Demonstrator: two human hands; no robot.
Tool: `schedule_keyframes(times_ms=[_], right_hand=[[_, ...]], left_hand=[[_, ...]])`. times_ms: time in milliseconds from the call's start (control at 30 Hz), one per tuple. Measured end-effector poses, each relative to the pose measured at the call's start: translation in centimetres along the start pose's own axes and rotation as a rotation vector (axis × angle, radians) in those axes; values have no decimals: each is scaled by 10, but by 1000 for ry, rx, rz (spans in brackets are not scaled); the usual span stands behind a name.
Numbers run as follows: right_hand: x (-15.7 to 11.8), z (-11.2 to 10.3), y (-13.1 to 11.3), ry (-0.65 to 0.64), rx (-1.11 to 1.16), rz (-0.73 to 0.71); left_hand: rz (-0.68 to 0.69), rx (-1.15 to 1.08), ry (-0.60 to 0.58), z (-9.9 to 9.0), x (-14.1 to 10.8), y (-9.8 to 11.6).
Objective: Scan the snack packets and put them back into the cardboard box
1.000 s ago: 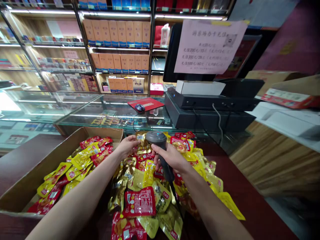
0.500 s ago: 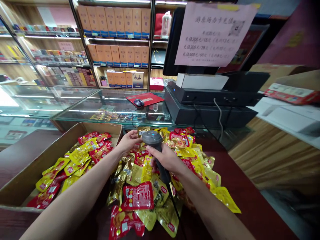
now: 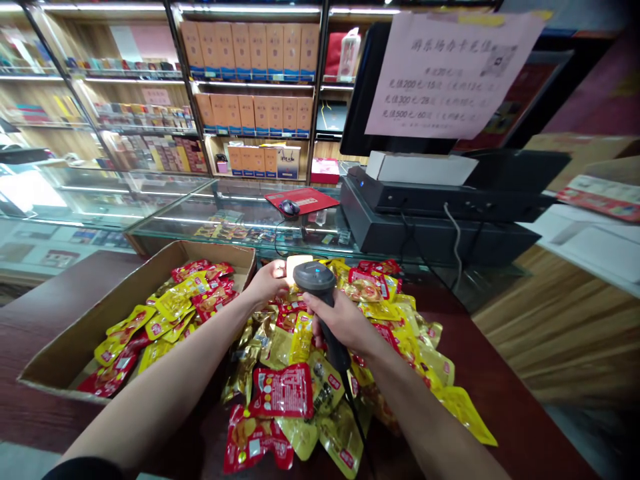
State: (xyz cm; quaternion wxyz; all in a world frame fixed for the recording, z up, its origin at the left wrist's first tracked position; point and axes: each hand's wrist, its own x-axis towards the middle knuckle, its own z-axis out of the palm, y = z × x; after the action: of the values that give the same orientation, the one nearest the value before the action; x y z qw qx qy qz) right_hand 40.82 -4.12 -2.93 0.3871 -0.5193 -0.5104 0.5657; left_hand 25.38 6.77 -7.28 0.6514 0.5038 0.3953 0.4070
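Observation:
My right hand (image 3: 340, 320) is wrapped round the handle of a black barcode scanner (image 3: 315, 279), with a small blue light on its head and a cable running down toward me. Just left of the scanner head, my left hand (image 3: 270, 285) pinches a snack packet (image 3: 296, 265), brightly lit by the scanner and partly hidden behind it. Beneath both hands spreads a heap of red, yellow and gold snack packets (image 3: 283, 390). To the left, a cardboard box (image 3: 60, 353) holds several red and yellow packets (image 3: 183, 297).
Behind the heap is a glass display counter (image 3: 175, 207) with a mouse (image 3: 289, 207) on a red mat (image 3: 320, 198). A monitor (image 3: 357, 87) with a paper notice stands over a black cash drawer (image 3: 370, 230) at right. Shelves of orange boxes (image 3: 250, 50) line the back.
The view has shifted slightly left, so the scene sits further right. A bright light now falls on the packet at my left fingers. My right hand still grips the scanner.

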Motion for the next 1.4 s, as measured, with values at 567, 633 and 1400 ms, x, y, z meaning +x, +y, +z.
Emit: schedule_keyframes(times_ms=[567,633,1400], right_hand=[[0,-2,-2,-20,28,5],[-3,-1,-6,-24,53,-7],[-27,-11,-23,-61,42,-124]], left_hand=[[33,-70,-2,-8,8,-8],[54,-66,28,-10,7,-1],[251,281,522,-172,-116,116]])
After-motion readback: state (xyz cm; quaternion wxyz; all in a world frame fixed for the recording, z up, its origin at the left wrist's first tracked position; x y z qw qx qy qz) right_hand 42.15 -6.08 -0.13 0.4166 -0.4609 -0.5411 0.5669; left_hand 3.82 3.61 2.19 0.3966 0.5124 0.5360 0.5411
